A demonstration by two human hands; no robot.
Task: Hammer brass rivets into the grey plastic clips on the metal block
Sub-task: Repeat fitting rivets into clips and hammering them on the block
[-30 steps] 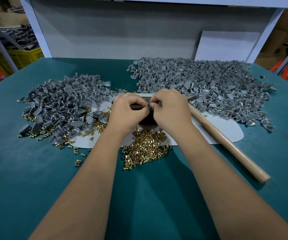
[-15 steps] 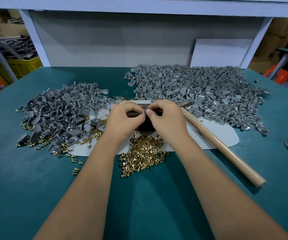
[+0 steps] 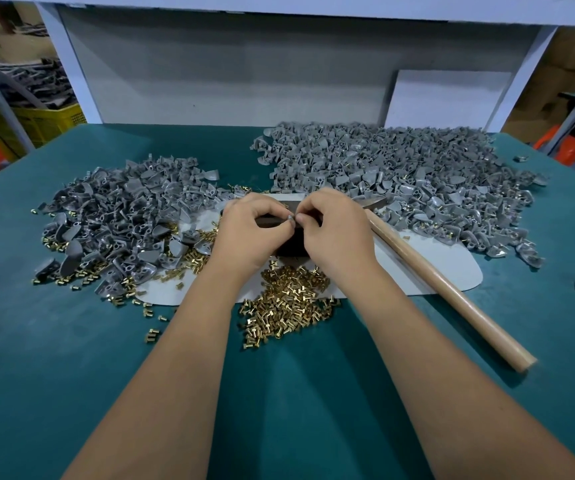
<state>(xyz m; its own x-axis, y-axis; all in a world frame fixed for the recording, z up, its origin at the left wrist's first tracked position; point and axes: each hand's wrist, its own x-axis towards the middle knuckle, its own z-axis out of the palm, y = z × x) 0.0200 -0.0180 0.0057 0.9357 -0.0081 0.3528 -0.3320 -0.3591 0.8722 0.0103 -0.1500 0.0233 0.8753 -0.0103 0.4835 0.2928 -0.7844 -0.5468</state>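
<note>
A dark metal block (image 3: 289,245) sits mid-table, mostly hidden by my hands. My left hand (image 3: 251,233) and my right hand (image 3: 334,230) meet above it, both pinching a small grey plastic clip (image 3: 291,217) between fingertips. Whether a rivet is in it I cannot tell. A heap of loose brass rivets (image 3: 289,306) lies just in front of the block. The hammer with a wooden handle (image 3: 452,292) lies to the right, its metal head (image 3: 372,202) behind my right hand.
Two big heaps of grey clips flank the block: one on the left (image 3: 116,220), a larger one at the back right (image 3: 400,178). A pale mat (image 3: 428,261) lies under the block on the green tabletop (image 3: 36,358). A grey back panel (image 3: 227,81) closes the far edge.
Both hands stay together over the block with only slight finger shifts on the clip. The camera tilted a little, so the scene sits lower in view.
</note>
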